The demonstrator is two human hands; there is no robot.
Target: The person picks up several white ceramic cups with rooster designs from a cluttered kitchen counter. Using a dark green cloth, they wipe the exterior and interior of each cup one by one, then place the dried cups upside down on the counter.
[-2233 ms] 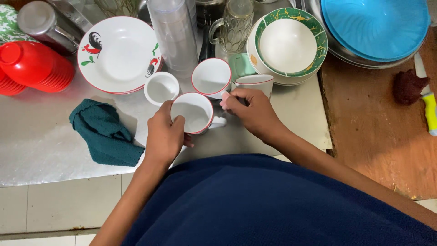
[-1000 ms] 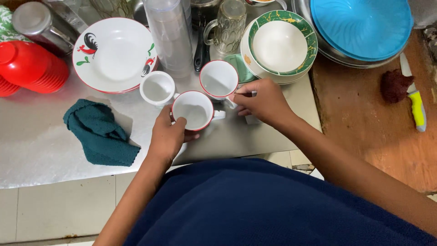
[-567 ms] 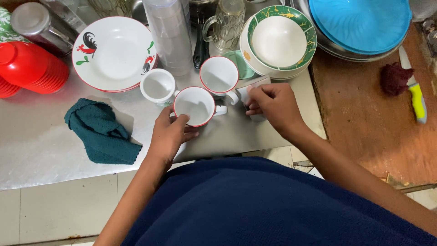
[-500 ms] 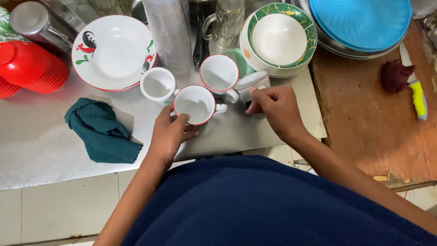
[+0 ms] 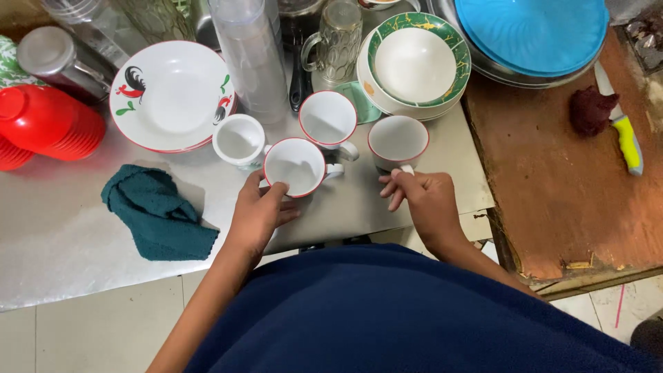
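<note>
Red-rimmed white mugs (image 5: 295,166) are what both hands are on, standing upright on the metal counter (image 5: 62,235) in front of the person. The left hand (image 5: 259,214) curls its fingers around the near side of one of them, holding it by the wall; its handle points right. The right hand (image 5: 425,200) sits just below a second red-rimmed mug (image 5: 398,141), fingertips at its handle; the handle itself is covered, so I cannot tell whether the fingers pinch it or merely touch it. A third mug of the same kind (image 5: 327,119) stands behind and between these two, and a small plain white cup (image 5: 238,140) stands just left of the held mug. All four look empty, white inside.

Behind them, a white bowl (image 5: 413,63) rests in a green-rimmed dish (image 5: 456,48), itself on a stack of plates. A white plate with a rooster painting (image 5: 171,93) lies to the left, beside a tall stack of clear plastic cups (image 5: 250,55) cut off at the top edge. A glass tankard (image 5: 338,41) stands at the back. Red plastic cups (image 5: 45,124) lie stacked on their side at far left, partly out of frame. Blue plates (image 5: 535,31) are stacked upper right. A crumpled teal cloth (image 5: 157,213) lies on the counter. On the wooden board (image 5: 559,193) to the right lies a knife with a yellow-green handle (image 5: 627,141), its blade partly hidden by a dark red lump (image 5: 590,110) that I cannot identify.
</note>
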